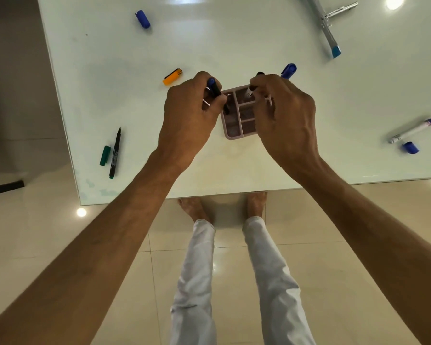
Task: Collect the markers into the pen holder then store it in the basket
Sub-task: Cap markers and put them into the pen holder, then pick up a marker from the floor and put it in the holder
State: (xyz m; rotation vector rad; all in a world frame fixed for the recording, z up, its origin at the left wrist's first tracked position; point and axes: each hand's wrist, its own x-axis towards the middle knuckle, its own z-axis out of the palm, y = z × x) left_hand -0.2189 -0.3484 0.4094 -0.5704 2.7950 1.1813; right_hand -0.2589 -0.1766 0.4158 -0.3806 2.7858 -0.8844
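A pink pen holder (237, 134) with several compartments stands mid-table. My left hand (189, 113) grips a black marker with a blue end (214, 89), tip down over the holder's left compartment. My right hand (283, 113) holds a marker (249, 92) over the holder's far side. Behind that hand a blue cap (288, 70) sticks out. Loose on the table lie a black marker with green end (115, 154), its green cap (105, 155), an uncapped white marker (412, 130), a blue cap (410, 147), another blue cap (142, 19) and an orange-black marker piece (172, 76).
The white glass table (135, 95) ends near my bare feet. A metal table-leg bracket with a blue foot (330, 33) shows through the glass at the far right. Tiled floor lies below. No basket is in view.
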